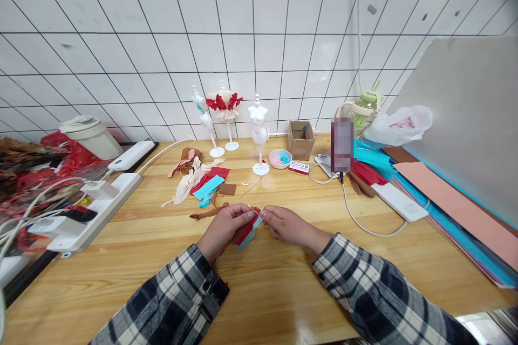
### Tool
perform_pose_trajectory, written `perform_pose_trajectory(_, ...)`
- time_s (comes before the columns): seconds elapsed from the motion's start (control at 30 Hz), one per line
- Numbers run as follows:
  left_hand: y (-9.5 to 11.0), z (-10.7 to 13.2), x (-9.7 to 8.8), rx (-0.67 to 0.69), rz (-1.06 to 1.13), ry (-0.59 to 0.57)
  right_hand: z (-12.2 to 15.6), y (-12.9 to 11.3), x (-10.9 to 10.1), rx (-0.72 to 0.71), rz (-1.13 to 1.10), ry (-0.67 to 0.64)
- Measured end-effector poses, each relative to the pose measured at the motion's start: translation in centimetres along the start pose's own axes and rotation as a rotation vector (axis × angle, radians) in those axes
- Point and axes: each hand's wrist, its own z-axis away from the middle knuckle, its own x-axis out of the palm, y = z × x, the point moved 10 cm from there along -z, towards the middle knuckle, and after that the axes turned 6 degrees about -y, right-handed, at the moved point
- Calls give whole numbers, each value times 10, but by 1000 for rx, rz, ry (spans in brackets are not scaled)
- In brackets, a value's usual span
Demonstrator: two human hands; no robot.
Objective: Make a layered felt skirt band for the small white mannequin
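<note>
Above the middle of the wooden table, my left hand (233,222) is closed on layered red and light-blue crepe paper (247,233), pinching it between thumb and fingers. My right hand (283,222) is closed too, its thumb and forefinger gripping the paper's upper right edge. The fingertips hide part of that edge. Behind my hands stands a bare white mini dress form (259,124). Two more forms stand to its left, one with a red and cream paper outfit (225,105). Left of my hands lie blue paper strips (209,187) and cream scraps (186,186).
A pink bowl (278,159) with blue bits and a cardboard box (300,140) stand at the back. At right are a phone (342,145) with a cable, a power bank (400,202) and coloured paper sheets (457,194). A power strip (99,215) lies at left.
</note>
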Motion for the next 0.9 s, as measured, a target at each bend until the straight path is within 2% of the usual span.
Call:
perform_pose_trajectory(0.43,-4,-2,-3,6,35,4,4,0,-2,42,-12,1)
perform_pose_trajectory(0.9,-3,-1,1,-18,-15,-37,-4,6,0,-2,4,32)
